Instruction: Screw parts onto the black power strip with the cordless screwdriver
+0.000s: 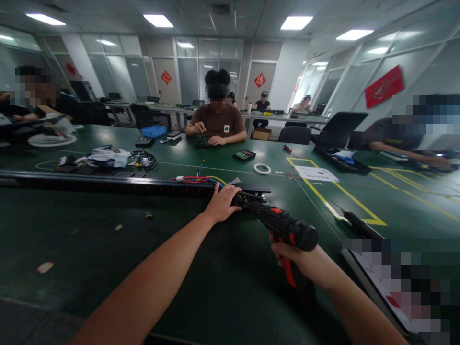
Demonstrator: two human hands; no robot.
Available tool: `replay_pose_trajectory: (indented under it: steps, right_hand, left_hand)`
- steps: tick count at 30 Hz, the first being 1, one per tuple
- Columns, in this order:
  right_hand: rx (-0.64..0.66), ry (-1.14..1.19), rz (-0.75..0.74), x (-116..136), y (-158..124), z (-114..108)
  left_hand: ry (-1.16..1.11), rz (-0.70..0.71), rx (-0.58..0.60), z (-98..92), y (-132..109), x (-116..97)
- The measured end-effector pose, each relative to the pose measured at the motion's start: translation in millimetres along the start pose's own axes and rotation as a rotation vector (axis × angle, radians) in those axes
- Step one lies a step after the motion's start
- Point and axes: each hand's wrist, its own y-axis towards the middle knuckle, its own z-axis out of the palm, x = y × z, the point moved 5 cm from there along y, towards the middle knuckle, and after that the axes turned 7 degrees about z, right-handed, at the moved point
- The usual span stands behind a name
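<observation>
A long black metal rail (108,184) with small red marks lies across the table, running out of view at the left. Red, blue and yellow wires (201,179) spill from its top near the right end. My left hand (223,203) is closed over that end, fingers on top and thumb at the near side. My right hand (294,254) grips the handle of a black and orange cordless drill (287,225). The drill points left, its tip at the rail's end beside my left hand; the exact contact point is too small to make out.
Across the green table a person (217,120) works on a small part. Around lie a hard drive (245,155), a white ring (262,168), a screwdriver (290,150), a blue basket (154,131) and bundled cables (143,160). At right are a soldering-iron-like tool (359,223) and a tablet-like device (377,292).
</observation>
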Motion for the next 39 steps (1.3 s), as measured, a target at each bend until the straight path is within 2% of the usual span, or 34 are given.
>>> replay_pose_trajectory:
  steps: [23,39]
  right_hand:
    - [-0.005,-0.051,-0.052,-3.5,3.3,-3.4]
    - [-0.024,-0.033,-0.015,-3.4,0.0,-2.2]
  left_hand:
    - [-0.003,-0.003,0.006,0.1,-0.9,-0.2]
    - [0.002,-0.014,0.016,-2.5,0.2,-2.4]
